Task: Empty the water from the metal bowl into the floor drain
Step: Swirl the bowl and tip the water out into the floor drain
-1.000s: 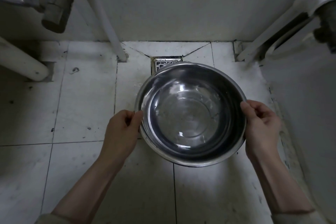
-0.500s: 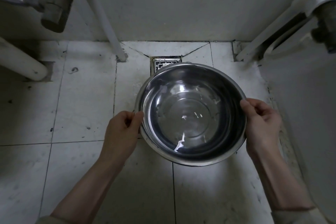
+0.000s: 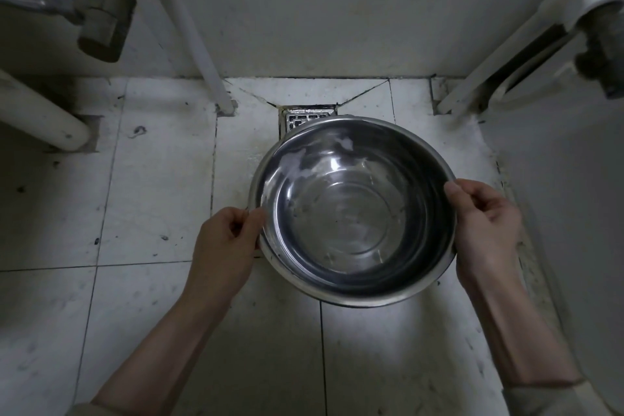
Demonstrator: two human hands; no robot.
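Steel gleams through clear water (image 3: 341,233) apparently lying in the metal bowl (image 3: 353,211); pouring seems not yet begun. Round, without a long axis, it faces mouth-up, its far rim over the floor drain (image 3: 305,118). The left hand (image 3: 224,246) and right hand (image 3: 483,230) pinch opposite sides of the rim.

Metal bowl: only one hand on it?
No, the left hand and the right hand each pinch the rim of the metal bowl on opposite sides.

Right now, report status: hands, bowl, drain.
Rim of the metal bowl gripped by left hand and right hand. Far rim overlaps the floor drain in view; no pour yet. Left of drain, white pipe, clear of bowl.
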